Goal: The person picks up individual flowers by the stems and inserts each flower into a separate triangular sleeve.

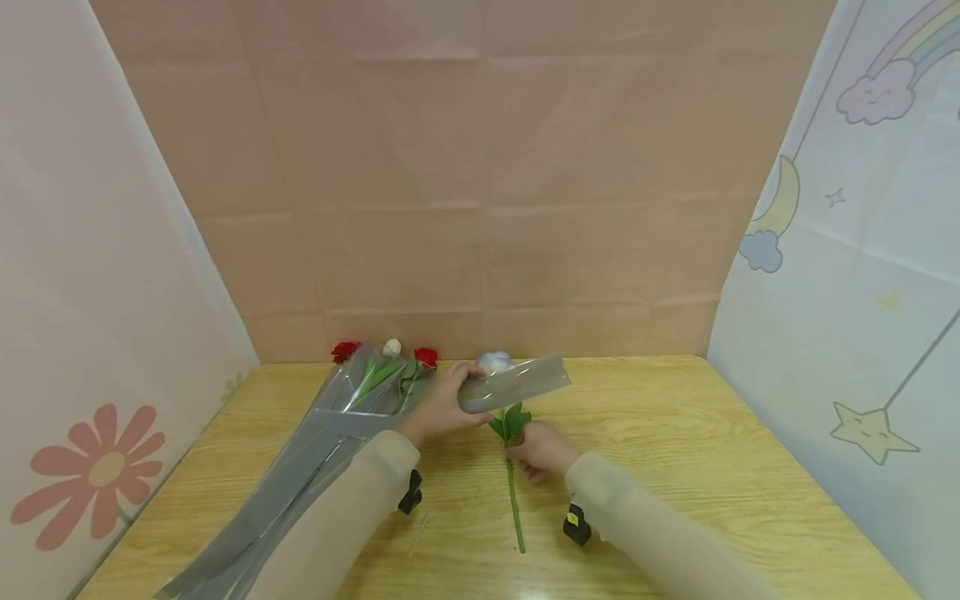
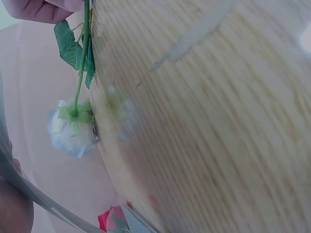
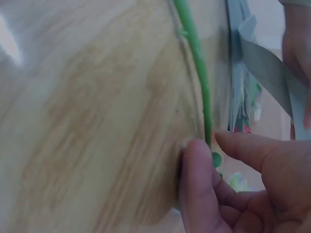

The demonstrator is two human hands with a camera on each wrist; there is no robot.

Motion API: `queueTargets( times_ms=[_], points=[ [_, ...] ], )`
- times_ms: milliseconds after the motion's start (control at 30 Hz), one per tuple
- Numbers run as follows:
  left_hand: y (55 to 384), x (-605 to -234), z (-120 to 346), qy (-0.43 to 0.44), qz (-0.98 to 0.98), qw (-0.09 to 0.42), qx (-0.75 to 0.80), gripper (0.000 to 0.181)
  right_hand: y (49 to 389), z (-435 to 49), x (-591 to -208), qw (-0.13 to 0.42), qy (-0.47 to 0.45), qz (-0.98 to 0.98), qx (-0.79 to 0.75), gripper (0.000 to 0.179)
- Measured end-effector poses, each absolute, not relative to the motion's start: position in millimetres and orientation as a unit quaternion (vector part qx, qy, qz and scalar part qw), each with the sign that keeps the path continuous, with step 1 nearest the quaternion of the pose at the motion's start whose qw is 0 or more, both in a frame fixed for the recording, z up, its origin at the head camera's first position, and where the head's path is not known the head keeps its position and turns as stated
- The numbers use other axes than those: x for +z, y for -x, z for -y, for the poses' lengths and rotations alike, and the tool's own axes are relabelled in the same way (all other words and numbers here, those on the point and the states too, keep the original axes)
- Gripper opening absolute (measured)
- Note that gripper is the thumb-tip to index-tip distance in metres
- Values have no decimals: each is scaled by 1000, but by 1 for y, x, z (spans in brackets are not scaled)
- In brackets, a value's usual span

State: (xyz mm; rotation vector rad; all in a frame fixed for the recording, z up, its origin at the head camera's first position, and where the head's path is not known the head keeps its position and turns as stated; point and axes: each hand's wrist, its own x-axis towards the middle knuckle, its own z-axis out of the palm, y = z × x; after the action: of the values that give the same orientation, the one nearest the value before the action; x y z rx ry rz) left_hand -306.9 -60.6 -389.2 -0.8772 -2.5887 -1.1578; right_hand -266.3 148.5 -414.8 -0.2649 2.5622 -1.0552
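My left hand holds a curled piece of translucent grey wrapping film, fingers and thumb around its near end. In the head view, the film partly covers a pale blue-white flower at the table's far side. That flower shows from its underside in the left wrist view, with green leaves along its stem. My right hand pinches the green stem between thumb and fingers, just below the leaves. The stem's cut end points toward me, low over the table.
To the left lies a long bundle in grey film, with a dark red flower, a white bud and a red rose at its far end. A thin clear strip lies on the wooden table. Fabric walls surround the table.
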Motion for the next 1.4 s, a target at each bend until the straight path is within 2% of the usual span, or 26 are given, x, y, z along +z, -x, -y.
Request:
queueTargets(
  times_ms=[100,333,500,667,733,800,900,1100,1200,1300,1400],
  points=[
    [308,-390,60,296,867,91,-391,61,266,-145,-417,158,103,-919,-345,25],
    [309,-389,61,298,863,96,-397,61,265,-145,-412,142,102,-931,-320,19],
    [308,-387,61,293,865,95,-396,61,266,-155,-404,130,108,-937,-305,24],
    [309,-385,62,282,871,95,-391,62,275,-179,-389,142,108,-916,-359,13],
    [309,-383,62,280,870,94,-394,62,281,-192,-383,148,96,-895,-409,21],
    [309,-382,63,281,867,94,-400,61,287,-206,-377,132,79,-873,-463,28],
    [309,-381,63,280,867,94,-401,62,297,-227,-366,56,50,-847,-526,30],
    [308,-383,64,274,872,78,-399,63,308,-252,-346,-188,-23,-710,-678,22],
    [308,-384,65,269,873,67,-401,63,308,-255,-338,-289,-7,-589,-755,13],
    [308,-386,67,262,871,65,-411,62,306,-254,-332,-355,31,-499,-790,9],
    [309,-387,68,256,870,69,-416,61,304,-251,-327,-385,63,-446,-806,10]
  ],
)
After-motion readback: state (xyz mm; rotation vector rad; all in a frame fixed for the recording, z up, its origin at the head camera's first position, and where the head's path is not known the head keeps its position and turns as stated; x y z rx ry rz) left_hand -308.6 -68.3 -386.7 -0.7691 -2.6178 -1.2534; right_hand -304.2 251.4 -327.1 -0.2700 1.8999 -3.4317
